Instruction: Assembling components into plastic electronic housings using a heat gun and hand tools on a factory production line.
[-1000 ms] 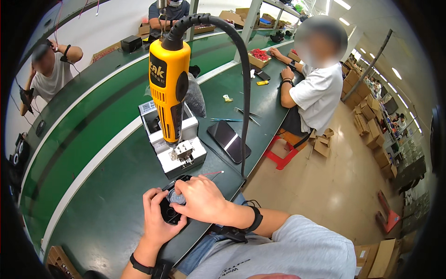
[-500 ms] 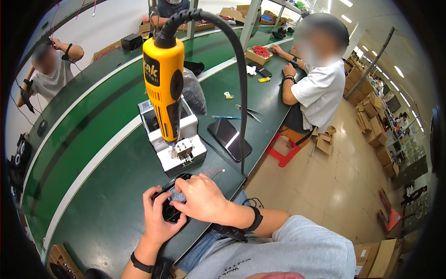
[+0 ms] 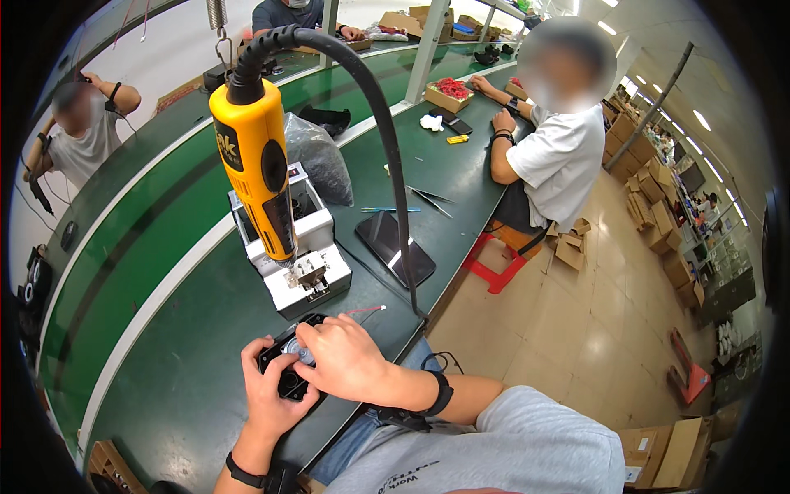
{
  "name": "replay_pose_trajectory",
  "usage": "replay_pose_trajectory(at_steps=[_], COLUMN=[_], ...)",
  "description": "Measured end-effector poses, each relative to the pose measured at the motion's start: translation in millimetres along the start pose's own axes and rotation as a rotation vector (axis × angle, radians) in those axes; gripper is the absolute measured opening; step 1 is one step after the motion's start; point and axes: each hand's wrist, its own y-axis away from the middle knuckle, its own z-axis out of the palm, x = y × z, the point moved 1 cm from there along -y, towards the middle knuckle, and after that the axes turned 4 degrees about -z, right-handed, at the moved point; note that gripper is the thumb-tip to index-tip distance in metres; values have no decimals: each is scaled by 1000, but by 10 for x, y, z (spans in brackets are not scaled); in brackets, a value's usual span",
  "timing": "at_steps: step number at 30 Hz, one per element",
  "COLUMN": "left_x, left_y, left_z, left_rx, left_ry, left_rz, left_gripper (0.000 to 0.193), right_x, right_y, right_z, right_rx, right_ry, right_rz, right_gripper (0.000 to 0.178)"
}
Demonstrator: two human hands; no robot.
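My left hand (image 3: 274,397) wraps around a black plastic housing (image 3: 291,385) low over the near edge of the bench, thumb and fingers on opposite sides. Over the housing's middle lies a round, bluish-grey translucent part (image 3: 301,351). My right hand (image 3: 344,356) reaches across from the right, with thumb and index finger closed on that round part; its other fingers are curled and partly hidden. A thin lead (image 3: 366,310) with a small white connector sticks out beyond my right hand, its other end out of sight.
A yellow electric screwdriver (image 3: 253,173) hangs from a spring above a white screw feeder (image 3: 306,295). A black phone (image 3: 397,249), tweezers (image 3: 431,200) and a bag of dark pieces (image 3: 319,156) lie beyond. A co-worker (image 3: 551,148) sits at the right, near a red stool (image 3: 498,265).
The whole view has shifted slightly, so bench items and the screwdriver appear further left. Both hands keep hold of the housing and round part, with fingers only slightly changed.
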Motion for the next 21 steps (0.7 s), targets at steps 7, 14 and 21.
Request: replay_pose_trajectory(at_steps=[7,14,21], left_x=[35,28,30], left_y=[-21,-19,-17], left_z=[-15,-17,-17], left_rx=[-7,-6,-7], left_ry=[0,-5,15], left_rz=[-6,5,4], left_gripper=[49,49,50], right_x=[22,22,34], right_y=[11,2,9], right_z=[18,-2,19], right_rx=[0,-8,26], right_ry=[-11,-18,-42], right_rz=[-2,6,-9], right_gripper=[28,28,28])
